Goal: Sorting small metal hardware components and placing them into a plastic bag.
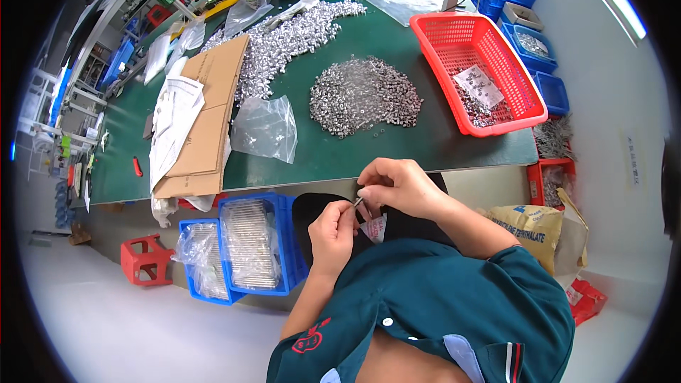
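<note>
Just in front of the table edge, above my lap, my two hands meet. My left hand is closed, its thumb and forefinger pinching a small metal piece whose exact kind is too small to make out. My right hand is closed too, thumb and fingertips together at that piece's upper end; whether it grips the same piece or another is hidden. Beyond them on the green table lies a heap of small dark metal rings, like nuts. A clear plastic bag rests left of the heap.
A red perforated basket with metal parts and a paper slip stands at the right. Shiny metal parts spread behind flattened cardboard. Blue crates of rods and a red stool stand on the floor left, a yellow sack right.
</note>
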### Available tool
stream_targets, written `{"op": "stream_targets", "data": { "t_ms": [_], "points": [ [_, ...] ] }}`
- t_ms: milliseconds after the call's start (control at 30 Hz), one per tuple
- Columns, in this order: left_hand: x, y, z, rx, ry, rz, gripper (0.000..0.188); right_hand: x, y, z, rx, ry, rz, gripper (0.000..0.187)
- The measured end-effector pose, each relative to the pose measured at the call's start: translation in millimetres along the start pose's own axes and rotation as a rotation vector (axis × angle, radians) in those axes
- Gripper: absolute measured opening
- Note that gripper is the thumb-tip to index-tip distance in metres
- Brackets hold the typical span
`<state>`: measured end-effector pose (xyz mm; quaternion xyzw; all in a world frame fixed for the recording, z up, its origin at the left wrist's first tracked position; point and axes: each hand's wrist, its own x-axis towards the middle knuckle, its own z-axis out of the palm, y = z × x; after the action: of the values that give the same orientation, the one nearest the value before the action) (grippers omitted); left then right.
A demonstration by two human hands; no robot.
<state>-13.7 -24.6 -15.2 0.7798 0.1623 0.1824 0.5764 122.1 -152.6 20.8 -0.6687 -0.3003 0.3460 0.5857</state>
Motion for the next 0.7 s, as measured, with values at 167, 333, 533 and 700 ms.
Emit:
{"op": "stream_targets", "data": {
  "t_ms": [167, 333, 533, 700],
  "points": [
    [1.8, 0.8, 2.9, -0.019, 0.026, 0.003, 0.009, 1.6, -0.8, 0.6, -0.274, 0.057, -0.071, 0.009],
    [3.5, -2.1, -7.4, -0.196, -0.096, -0.141, 0.01, 4.2, 6.4, -0.2, -0.376, -0.001, -0.445, 0.007],
    [4.4, -10.0, -9.0, -0.598, -0.246, -0.299, 0.015, 4.9, 6.8, 1.0, -0.017, -0.174, -0.034, 0.013],
    [6.8, -16.6, -6.2, -0.743, -0.253, -0.343, 0.017, 4.4, 14.4, 6.1, -0.057, -0.169, -0.013, 0.013]
  ]
}}
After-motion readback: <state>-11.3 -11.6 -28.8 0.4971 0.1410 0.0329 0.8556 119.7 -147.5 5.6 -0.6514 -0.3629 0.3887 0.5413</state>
